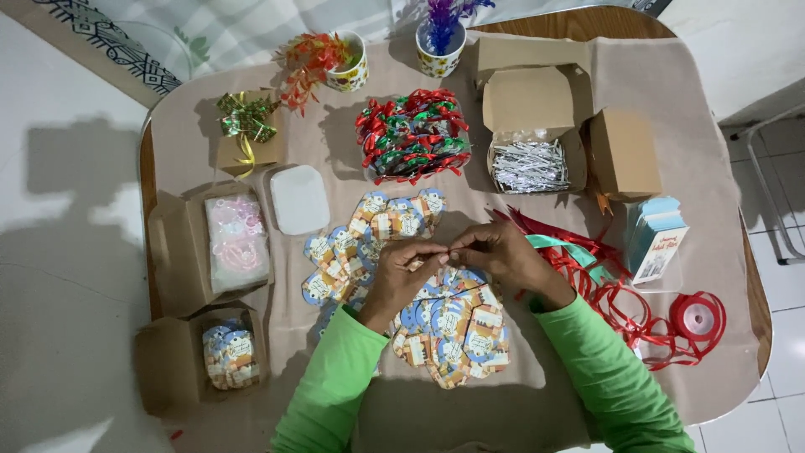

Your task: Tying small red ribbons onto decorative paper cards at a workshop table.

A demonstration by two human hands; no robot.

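Note:
My left hand (pixel 402 277) and my right hand (pixel 503 256) meet over the middle of the table, fingertips pinched together on a small item, apparently a thin tie or tag; it is too small to make out. Both arms wear bright green sleeves. Beneath the hands lies a spread of many small round printed tags (pixel 444 331), blue and orange. Right of my right hand lies a tangle of red ribbon (pixel 612 294) with a teal strip.
Open cardboard boxes hold silver twist ties (pixel 530 165), pink items (pixel 237 239) and more tags (pixel 228 354). A tray of red and green bows (pixel 412 134), two cups with decorations, a white lid (pixel 298 200), a ribbon spool (pixel 698 319), a card stack (pixel 656 239) and a bow-topped box (pixel 247 134) surround them.

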